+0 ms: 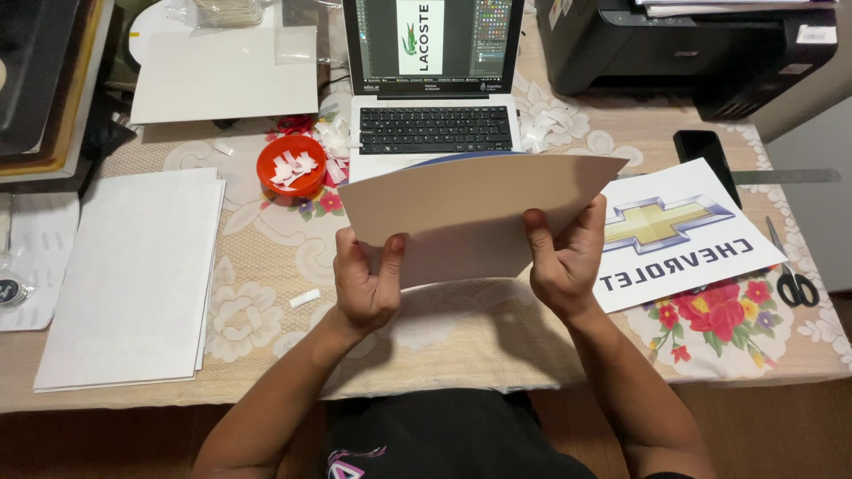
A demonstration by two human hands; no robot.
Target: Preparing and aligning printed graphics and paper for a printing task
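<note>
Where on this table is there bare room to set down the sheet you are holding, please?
Free: the cloth between the white paper stack and the left hand, bar one paper scrap, and the near edge below both hands. Crowded: around the red bowl, laptop and printed logo sheet.

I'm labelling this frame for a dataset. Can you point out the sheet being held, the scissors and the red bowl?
sheet (479, 200): head view, middle of its blank face.
scissors (792, 284): head view, black handles.
red bowl (269, 166): head view, left rim.
</note>
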